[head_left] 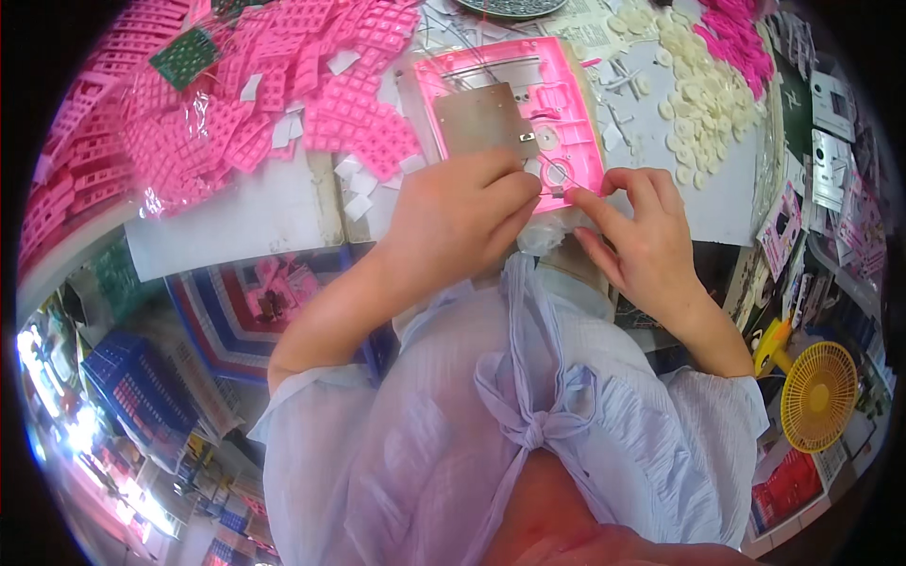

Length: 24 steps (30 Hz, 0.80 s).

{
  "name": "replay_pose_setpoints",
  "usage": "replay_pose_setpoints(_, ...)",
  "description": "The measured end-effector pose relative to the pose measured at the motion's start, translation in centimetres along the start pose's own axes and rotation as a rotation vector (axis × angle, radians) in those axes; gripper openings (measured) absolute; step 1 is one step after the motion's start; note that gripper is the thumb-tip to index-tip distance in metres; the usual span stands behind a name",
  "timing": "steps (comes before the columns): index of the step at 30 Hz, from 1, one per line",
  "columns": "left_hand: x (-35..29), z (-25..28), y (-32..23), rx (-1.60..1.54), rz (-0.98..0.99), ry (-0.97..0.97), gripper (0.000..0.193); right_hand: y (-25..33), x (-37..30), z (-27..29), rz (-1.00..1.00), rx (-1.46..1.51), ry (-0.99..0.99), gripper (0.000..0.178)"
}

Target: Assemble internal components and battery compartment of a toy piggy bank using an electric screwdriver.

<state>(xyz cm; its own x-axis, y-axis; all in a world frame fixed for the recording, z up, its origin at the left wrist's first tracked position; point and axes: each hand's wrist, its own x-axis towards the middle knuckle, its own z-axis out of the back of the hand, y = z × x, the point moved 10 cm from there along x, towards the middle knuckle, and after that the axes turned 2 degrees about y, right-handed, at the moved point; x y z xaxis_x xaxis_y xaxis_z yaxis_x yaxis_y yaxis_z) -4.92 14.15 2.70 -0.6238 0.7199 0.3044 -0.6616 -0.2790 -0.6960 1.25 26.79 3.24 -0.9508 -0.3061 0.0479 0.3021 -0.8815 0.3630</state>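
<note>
A pink plastic housing (590, 141) lies open side up at the table's front edge, with ribs, a round white part (547, 139) and a ring near its lower corner. Over its left half sits a grey-brown metal plate (472, 115). My left hand (462, 203) is closed above the housing's near left part; what its fingertips pinch is hidden. My right hand (646, 231) is at the near right corner, thumb and fingers apart. Its index fingertip touches the housing's near edge beside a small metal piece (557, 192).
Pink keypad-like pieces (363, 118) are heaped at the left, partly in clear plastic, with white paper squares (359, 207) beside them. Cream round parts (703, 113) and magenta parts (734, 42) lie at the right. Below stand a striped basket (222, 307) and a yellow fan (819, 396).
</note>
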Motion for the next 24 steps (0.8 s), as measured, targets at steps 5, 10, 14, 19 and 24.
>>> replay_pose_setpoints(5, 0.7, -2.5, 0.1, 0.043, 0.004, 0.119, 0.011, -1.8, -0.1, -0.9, -0.014, 0.168, -0.094, 0.034)
replay_pose_setpoints(10, 0.4, -3.2, 0.6, 0.062, 0.023, 0.14, 0.011, -5.0, 0.4, -1.9, -0.134, 0.616, 0.005, 0.031)
replay_pose_setpoints(14, 0.7, -3.2, 0.2, 0.079, -0.011, 0.126, 0.013, -6.9, 1.6, -2.8, -0.113, 0.9, 0.138, 0.025)
replay_pose_setpoints(19, 0.9, -3.5, -0.1, 0.082, -0.03, 0.139, 0.013, -4.8, 3.0, -0.9, -0.062, 0.786, 0.193, 0.024)
replay_pose_setpoints(24, 1.1, -3.1, 0.7, -0.075, 0.057, 0.125, 0.01, -0.5, 2.2, 1.1, 0.344, 0.191, -0.123, 0.028)
